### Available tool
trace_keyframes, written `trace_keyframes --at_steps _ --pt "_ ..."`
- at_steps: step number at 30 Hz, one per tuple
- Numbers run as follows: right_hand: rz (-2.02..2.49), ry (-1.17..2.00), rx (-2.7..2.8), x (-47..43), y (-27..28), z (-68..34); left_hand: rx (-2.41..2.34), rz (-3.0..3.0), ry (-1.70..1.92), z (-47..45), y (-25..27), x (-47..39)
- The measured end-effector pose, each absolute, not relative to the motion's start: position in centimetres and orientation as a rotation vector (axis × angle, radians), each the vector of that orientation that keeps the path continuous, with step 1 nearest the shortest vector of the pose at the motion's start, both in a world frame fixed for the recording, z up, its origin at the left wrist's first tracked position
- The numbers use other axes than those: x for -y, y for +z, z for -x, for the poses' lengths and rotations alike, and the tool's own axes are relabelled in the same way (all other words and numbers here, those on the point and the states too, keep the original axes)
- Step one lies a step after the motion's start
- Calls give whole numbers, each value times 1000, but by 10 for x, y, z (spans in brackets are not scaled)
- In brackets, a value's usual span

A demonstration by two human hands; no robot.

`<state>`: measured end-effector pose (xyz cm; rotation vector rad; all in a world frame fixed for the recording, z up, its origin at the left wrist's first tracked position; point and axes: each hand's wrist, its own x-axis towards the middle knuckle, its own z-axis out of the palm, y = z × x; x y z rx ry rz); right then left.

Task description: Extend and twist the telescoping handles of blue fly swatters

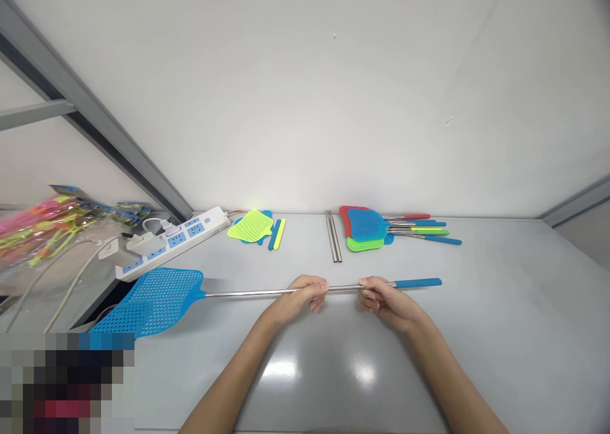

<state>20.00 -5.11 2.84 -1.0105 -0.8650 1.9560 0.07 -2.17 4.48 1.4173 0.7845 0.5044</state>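
Observation:
A blue fly swatter (166, 300) with a long metal shaft and a blue grip lies level across the view, its perforated head to the left. My left hand (304, 294) is closed around the middle of the shaft. Closer to the blue grip, my right hand (384, 300) pinches the same shaft. Beyond my hands, two metal tubes (333, 237) lie side by side on the table. A stack of fly swatters (369, 224) in red, blue and green rests to their right. Loose yellow and blue swatter heads (251, 226) lie at the left, beside a yellow and a blue grip (279, 234).
A white power strip (178, 243) with plugs and cables sits at the left of the grey table (500, 319). Behind it are colourful plastic-wrapped packages (52, 224). A white wall (333, 103) closes off the back, and grey metal frame bars (95, 97) stand at the left.

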Motion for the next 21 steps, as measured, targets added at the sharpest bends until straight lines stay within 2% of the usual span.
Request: trace_keyframes --at_steps 21 --pt "1020 1930 951 51 33 -202 -765 -1402 492 4 47 20"
